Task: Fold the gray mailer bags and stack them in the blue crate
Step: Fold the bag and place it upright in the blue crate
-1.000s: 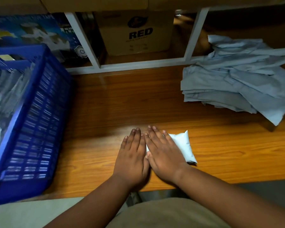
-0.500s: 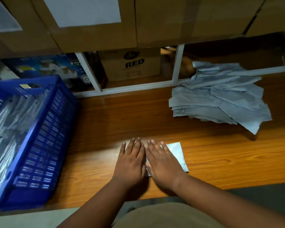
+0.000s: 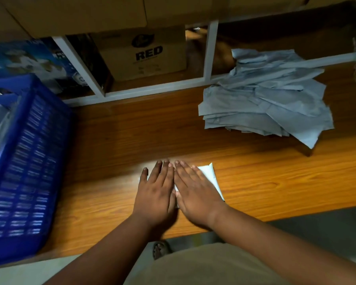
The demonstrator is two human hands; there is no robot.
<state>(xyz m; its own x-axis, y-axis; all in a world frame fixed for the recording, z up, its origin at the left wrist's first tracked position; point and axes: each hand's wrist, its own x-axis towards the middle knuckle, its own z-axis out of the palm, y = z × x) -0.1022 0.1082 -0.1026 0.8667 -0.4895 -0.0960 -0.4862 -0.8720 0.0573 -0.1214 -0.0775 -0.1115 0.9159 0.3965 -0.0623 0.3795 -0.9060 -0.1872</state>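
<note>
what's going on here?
A person presses both hands flat, left hand and right hand, on a folded mailer bag on the wooden table. A pile of unfolded gray bags lies to the right; the blue crate on the left already holds some.

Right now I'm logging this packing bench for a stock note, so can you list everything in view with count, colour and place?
folded mailer bag: one, pale gray, near front edge of table, under both hands
pile of unfolded mailer bags: one loose heap, count unclear, gray, far right of table
blue crate: one, blue, left end of table, gray bags inside
table: one, brown wood
cardboard box marked RED: one, brown, in shelf behind table
printed box: one, blue, in shelf behind crate
shelf frame: one, white, along back of table
left hand: flat, pressing the folded bag
right hand: flat, pressing the folded bag
</note>
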